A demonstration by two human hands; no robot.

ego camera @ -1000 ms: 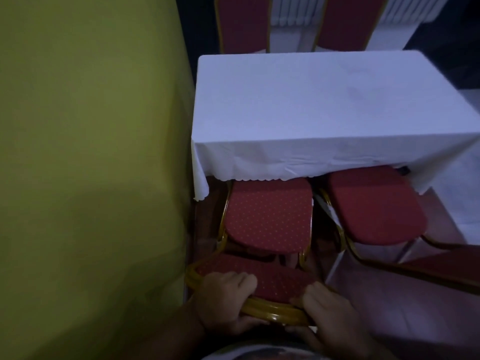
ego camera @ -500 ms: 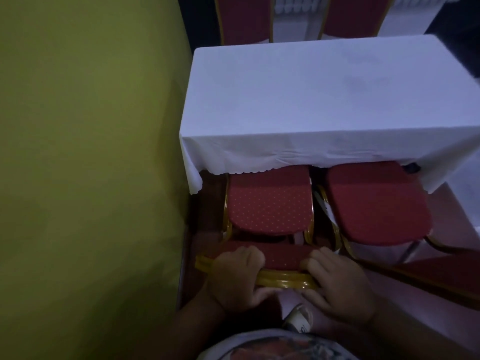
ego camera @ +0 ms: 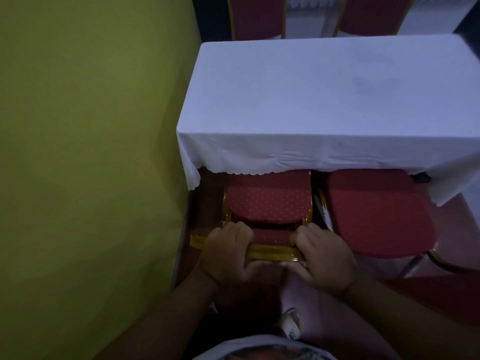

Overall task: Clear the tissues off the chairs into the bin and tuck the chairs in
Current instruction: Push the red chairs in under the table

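Note:
A red dotted chair (ego camera: pixel 268 202) with a gold frame stands at the table's near left side, its seat partly under the white tablecloth (ego camera: pixel 324 105). My left hand (ego camera: pixel 226 252) and my right hand (ego camera: pixel 324 257) both grip the gold top rail of its backrest (ego camera: pixel 272 252). A second red chair (ego camera: pixel 376 211) stands to its right, its seat mostly out from under the cloth. No tissue lies on either seat, and no bin is in view.
A yellow-green wall (ego camera: pixel 91 165) runs close along the left of the chair. Two more red chair backs (ego camera: pixel 255 16) stand at the table's far side. Part of another red chair (ego camera: pixel 454 294) shows at the right edge. My shoe (ego camera: pixel 292 322) is on the pale floor.
The gripped chair has slid forward, so more of its seat sits under the tablecloth. Both hands kept their hold on the backrest rail and moved forward with it.

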